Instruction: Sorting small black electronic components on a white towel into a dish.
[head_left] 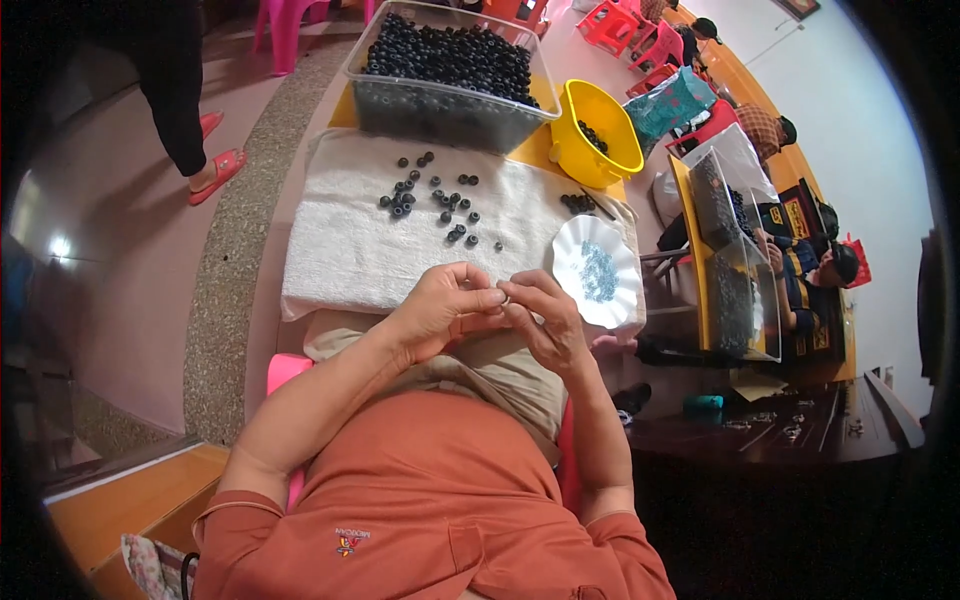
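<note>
My left hand point(440, 308) and my right hand point(545, 320) meet over my lap, just below the near edge of a white towel point(340, 245). Their fingertips pinch a very small pale part point(505, 298) between them; its exact kind is too small to tell. Several dark ring-shaped beads point(435, 200) lie scattered on the towel beyond my hands. A white scalloped dish point(598, 270) holding small blue-grey bits sits to the right of my right hand.
A clear bin point(450, 75) full of dark beads stands at the towel's far edge, a yellow bowl point(598, 135) beside it. Another person point(815, 265) sits at a table to the right. Someone in red sandals point(215, 170) stands far left. Pink stools lie beyond.
</note>
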